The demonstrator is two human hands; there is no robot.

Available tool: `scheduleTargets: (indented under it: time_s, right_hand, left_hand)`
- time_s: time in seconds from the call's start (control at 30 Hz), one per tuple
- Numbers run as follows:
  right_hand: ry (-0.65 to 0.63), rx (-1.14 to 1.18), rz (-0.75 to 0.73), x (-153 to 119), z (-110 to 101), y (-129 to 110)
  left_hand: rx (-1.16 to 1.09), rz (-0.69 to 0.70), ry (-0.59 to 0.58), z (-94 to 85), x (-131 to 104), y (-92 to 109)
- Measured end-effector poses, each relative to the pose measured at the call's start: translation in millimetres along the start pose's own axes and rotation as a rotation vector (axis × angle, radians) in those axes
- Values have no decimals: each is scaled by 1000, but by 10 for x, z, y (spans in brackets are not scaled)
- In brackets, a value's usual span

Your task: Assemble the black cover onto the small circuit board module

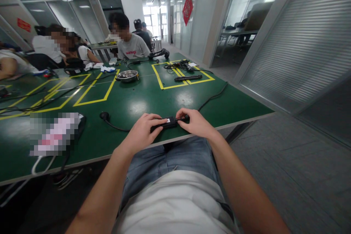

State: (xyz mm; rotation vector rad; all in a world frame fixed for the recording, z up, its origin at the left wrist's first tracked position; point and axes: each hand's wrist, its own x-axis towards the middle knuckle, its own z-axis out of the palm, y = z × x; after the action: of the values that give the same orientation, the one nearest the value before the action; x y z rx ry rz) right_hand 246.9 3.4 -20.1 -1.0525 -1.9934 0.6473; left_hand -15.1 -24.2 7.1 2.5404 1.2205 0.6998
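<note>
A black power adapter (172, 121) with a small white label lies near the front edge of the green table. My left hand (145, 129) grips its left part, thumb in front and fingers over the top. At the adapter's right end, my right hand (193, 120) pinches the black cable (181, 119) where it meets the box; whether the connector is fully seated cannot be made out. From the left side a cord (117, 128) runs to a black plug (104, 116) on the tabletop. Another stretch of cable (212, 97) trails from beyond my right hand toward the right edge.
Yellow tape outlines (161, 88) mark the green table (233, 109). A metal bowl (128, 76) stands ahead, with a black bar-shaped object (188, 78) and coiled cables (172, 66) to its right. A blurred pinkish item (56, 135) lies left. Across the table sits a person (133, 45).
</note>
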Motion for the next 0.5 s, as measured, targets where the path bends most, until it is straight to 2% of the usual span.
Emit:
scheduleTargets:
  time_s: [0.23,0.5]
  right_hand:
    - [-3,23,-1,0,-2,5]
    - [-1,34,6,1,-1,4]
  left_hand:
    - [-10,-14,-86,-122,84,43]
    - [63,-22,-71,-101,66,97]
